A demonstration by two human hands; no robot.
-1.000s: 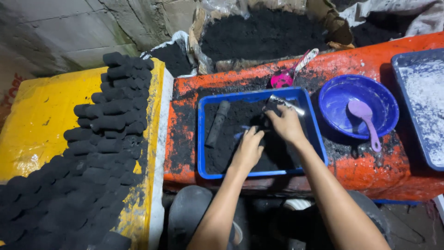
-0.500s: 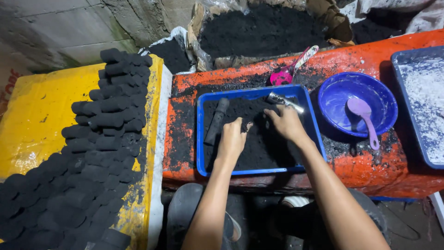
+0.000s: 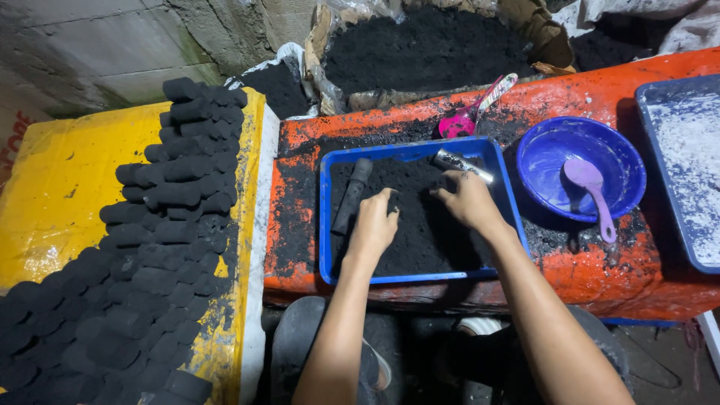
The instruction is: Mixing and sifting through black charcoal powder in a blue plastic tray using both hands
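A blue rectangular tray (image 3: 325, 225) full of black powder sits on an orange table (image 3: 300, 142). My left hand (image 3: 373, 225) presses palm-down into the powder near the tray's middle, fingers curled. My right hand (image 3: 469, 199) rests in the powder toward the tray's far right, fingers bent into it. A black tube (image 3: 351, 196) lies in the tray to the left of my left hand. A metal tube (image 3: 463, 166) lies at the tray's far right corner, just beyond my right hand.
Rows of black cylindrical briquettes (image 3: 161, 232) cover a yellow sheet (image 3: 60, 187) at left. A blue bowl (image 3: 615, 161) with a purple spoon (image 3: 592, 191) stands right of the tray. Beyond it, a grey-dusted blue tray (image 3: 679, 157), a pink scoop (image 3: 465, 120) and a sack of black powder (image 3: 427, 49).
My left hand has slid forward and leftward in the powder, toward the black tube. My right hand has shifted slightly toward the tray's far edge. The view moved a little.
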